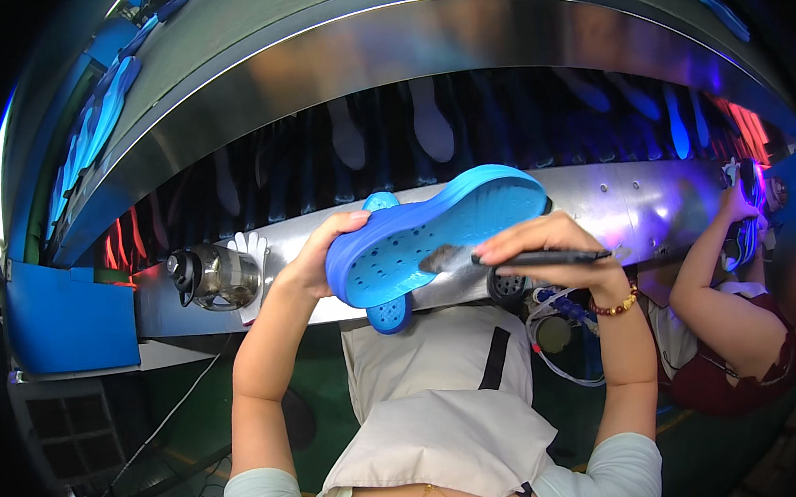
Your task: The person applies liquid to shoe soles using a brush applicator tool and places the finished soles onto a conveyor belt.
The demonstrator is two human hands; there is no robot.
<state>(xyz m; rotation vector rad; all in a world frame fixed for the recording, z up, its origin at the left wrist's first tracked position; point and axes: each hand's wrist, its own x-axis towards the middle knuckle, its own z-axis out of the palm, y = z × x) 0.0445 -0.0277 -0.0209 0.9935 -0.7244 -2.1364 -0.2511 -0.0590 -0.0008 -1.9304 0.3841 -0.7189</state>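
A two-tone blue foam clog (495, 189) is held up over the metal ledge, its light-blue face with rows of small holes turned toward me. My left hand (322, 246) is closed round its left end, thumb along the rim. Perforated blue tabs (390, 315) stick out at its near and far sides. Between the fingers of my right hand (554, 242) is a brush (546, 257) with a dark handle. The brush's greyish bristles touch or hover just over the light-blue surface; exact contact is hard to tell. Below my right hand sits a dark perforated piece (508, 285), partly hidden.
A clear jug with a black lid (220, 275) and a white glove (250, 250) lie left on the metal ledge (598, 199). Soles (432, 121) line the slot beyond, red-lit at both ends. Cables (563, 366) hang at right. A co-worker's arm (708, 254) is far right.
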